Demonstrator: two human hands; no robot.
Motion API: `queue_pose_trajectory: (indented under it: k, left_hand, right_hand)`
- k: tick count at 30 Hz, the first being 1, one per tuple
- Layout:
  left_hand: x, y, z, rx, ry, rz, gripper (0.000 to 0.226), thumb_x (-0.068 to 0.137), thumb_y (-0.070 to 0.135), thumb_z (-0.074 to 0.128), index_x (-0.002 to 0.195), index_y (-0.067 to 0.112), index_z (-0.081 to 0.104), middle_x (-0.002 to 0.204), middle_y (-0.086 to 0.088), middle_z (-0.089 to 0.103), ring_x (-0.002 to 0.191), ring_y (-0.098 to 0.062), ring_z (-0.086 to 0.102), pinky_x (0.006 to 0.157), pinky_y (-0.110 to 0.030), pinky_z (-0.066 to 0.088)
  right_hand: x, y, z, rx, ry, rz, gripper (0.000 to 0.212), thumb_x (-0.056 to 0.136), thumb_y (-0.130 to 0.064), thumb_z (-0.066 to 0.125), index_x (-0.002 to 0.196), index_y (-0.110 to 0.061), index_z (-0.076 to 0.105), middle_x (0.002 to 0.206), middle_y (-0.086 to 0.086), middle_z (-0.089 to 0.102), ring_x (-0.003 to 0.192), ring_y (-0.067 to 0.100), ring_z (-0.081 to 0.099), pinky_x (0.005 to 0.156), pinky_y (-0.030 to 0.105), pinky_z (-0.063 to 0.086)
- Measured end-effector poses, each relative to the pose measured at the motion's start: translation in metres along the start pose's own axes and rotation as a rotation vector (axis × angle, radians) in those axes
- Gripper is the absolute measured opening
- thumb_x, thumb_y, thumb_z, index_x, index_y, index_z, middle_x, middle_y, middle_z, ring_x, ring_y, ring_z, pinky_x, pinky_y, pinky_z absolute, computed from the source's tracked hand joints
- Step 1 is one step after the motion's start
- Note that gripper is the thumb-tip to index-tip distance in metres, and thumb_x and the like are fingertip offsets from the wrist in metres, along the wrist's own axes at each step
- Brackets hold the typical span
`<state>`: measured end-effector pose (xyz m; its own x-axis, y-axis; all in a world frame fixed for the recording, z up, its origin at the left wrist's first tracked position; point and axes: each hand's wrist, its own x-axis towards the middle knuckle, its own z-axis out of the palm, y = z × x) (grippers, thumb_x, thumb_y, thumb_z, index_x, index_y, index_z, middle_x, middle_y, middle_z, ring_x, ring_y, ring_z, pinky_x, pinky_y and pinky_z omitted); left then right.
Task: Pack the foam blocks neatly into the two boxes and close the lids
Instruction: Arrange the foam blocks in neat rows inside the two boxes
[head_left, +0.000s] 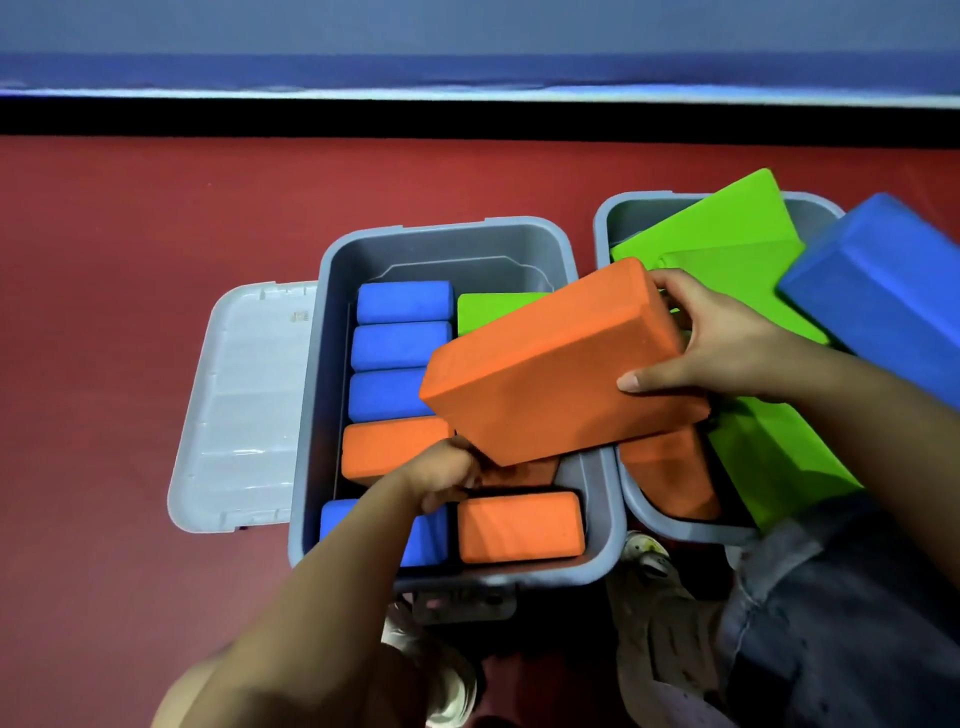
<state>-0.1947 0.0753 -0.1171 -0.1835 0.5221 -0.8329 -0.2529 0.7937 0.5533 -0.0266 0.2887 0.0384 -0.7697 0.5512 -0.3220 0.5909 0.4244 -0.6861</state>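
A big orange foam block (556, 364) hangs tilted over the left grey box (311, 364). My right hand (727, 343) grips its right end, thumb on the front face. My left hand (447, 475) holds its lower left corner from beneath, fingers curled under. Inside the left box stand three blue blocks (400, 345) in a row, an orange block (387, 452), another blue block (426, 540), an orange block (519, 527) and a green block (488, 309). The right grey box (608, 218) holds green blocks (727, 244), an orange block (670, 478) and a blue block (893, 291) lying askew.
The left box's pale lid (244, 410) lies open flat on the red floor (156, 260) to its left. A dark wall base (467, 117) runs across the back. My shoes (644, 561) and trouser leg (841, 623) sit right in front of the boxes.
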Motion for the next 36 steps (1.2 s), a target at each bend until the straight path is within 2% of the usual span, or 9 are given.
queue_pose_trajectory:
  k: [2, 5, 9, 12, 17, 23, 26, 29, 36]
  left_hand:
    - [0.001, -0.001, -0.009, -0.188, 0.006, 0.000, 0.018, 0.060, 0.002, 0.038, 0.048, 0.016, 0.040, 0.064, -0.008, 0.046, 0.070, -0.024, 0.055, 0.073, -0.033, 0.044]
    - [0.002, -0.004, -0.031, -0.534, -0.010, -0.045, 0.012, 0.070, 0.009, 0.036, 0.062, 0.014, 0.043, 0.061, -0.008, 0.041, 0.064, -0.027, 0.054, 0.100, -0.058, 0.036]
    - [0.004, -0.005, -0.051, -0.752, -0.129, -0.071, 0.062, 0.090, 0.059, 0.034, 0.116, 0.007, 0.056, 0.103, -0.016, 0.054, 0.104, -0.044, 0.052, 0.081, -0.075, 0.037]
    - [-0.007, 0.008, -0.046, -0.747, -0.075, -0.048, 0.072, 0.087, 0.071, 0.035, 0.119, 0.009, 0.055, 0.115, -0.012, 0.055, 0.118, -0.044, 0.052, 0.089, -0.069, 0.040]
    - [-0.029, 0.012, -0.051, 0.385, 0.470, 0.118, 0.048, 0.097, 0.050, 0.041, 0.090, 0.006, 0.057, 0.090, -0.013, 0.064, 0.086, -0.028, 0.063, 0.064, -0.029, 0.045]
    - [-0.050, -0.021, -0.078, 0.832, 0.046, -0.177, 0.031, 0.088, 0.044, 0.063, 0.090, 0.013, 0.062, 0.072, -0.005, 0.062, 0.062, -0.017, 0.057, 0.059, -0.024, 0.050]
    - [-0.027, -0.045, -0.064, 0.842, 0.279, -0.002, 0.044, 0.084, 0.034, 0.070, 0.124, 0.018, 0.060, 0.113, -0.005, 0.067, 0.099, -0.023, 0.062, 0.083, -0.030, 0.049]
    - [-0.011, -0.050, -0.052, 0.796, 0.527, 0.074, 0.047, 0.085, 0.032, 0.069, 0.125, 0.010, 0.056, 0.122, -0.011, 0.061, 0.111, -0.028, 0.057, 0.087, -0.033, 0.044]
    - [-0.006, -0.067, -0.046, 0.816, 0.450, -0.021, 0.033, 0.086, 0.021, 0.066, 0.117, 0.009, 0.061, 0.118, -0.012, 0.064, 0.104, -0.028, 0.060, 0.087, -0.035, 0.048]
  right_hand:
    - [-0.003, 0.001, 0.000, -0.015, -0.043, 0.000, 0.095, 0.058, -0.028, 0.089, 0.135, -0.031, 0.034, 0.106, -0.020, 0.054, 0.090, -0.004, 0.055, 0.072, 0.013, 0.042]
    - [-0.005, 0.003, 0.005, -0.135, -0.089, -0.023, 0.094, 0.055, -0.032, 0.089, 0.133, -0.029, 0.037, 0.115, -0.011, 0.056, 0.100, 0.007, 0.055, 0.082, 0.020, 0.042]
    - [-0.001, -0.004, 0.022, -0.249, -0.078, -0.159, 0.102, 0.056, -0.035, 0.088, 0.141, -0.023, 0.033, 0.132, 0.000, 0.047, 0.116, 0.008, 0.042, 0.097, 0.020, 0.033]
    - [0.001, -0.018, 0.031, -0.277, -0.058, -0.248, 0.106, 0.058, -0.042, 0.086, 0.146, -0.025, 0.029, 0.127, 0.003, 0.046, 0.116, 0.014, 0.044, 0.103, 0.027, 0.036]
    - [0.009, -0.025, 0.027, -0.279, 0.004, -0.191, 0.102, 0.056, -0.038, 0.087, 0.142, -0.028, 0.034, 0.127, 0.004, 0.049, 0.115, 0.015, 0.045, 0.089, 0.017, 0.031]
    - [0.017, -0.033, 0.022, -0.190, 0.141, -0.080, 0.089, 0.060, -0.034, 0.086, 0.137, -0.025, 0.042, 0.128, 0.002, 0.055, 0.109, 0.015, 0.051, 0.087, 0.022, 0.035]
    - [0.022, -0.038, 0.029, -0.101, 0.238, -0.077, 0.086, 0.060, -0.036, 0.087, 0.133, -0.022, 0.044, 0.125, 0.003, 0.057, 0.110, 0.019, 0.054, 0.092, 0.029, 0.041]
    - [0.028, -0.043, 0.039, 0.005, 0.369, -0.079, 0.085, 0.061, -0.040, 0.085, 0.132, -0.020, 0.044, 0.125, 0.002, 0.057, 0.112, 0.018, 0.054, 0.095, 0.028, 0.041]
    - [0.042, -0.049, 0.040, 0.096, 0.578, -0.067, 0.093, 0.061, -0.043, 0.084, 0.138, -0.019, 0.039, 0.131, 0.005, 0.051, 0.119, 0.018, 0.048, 0.095, 0.018, 0.034]
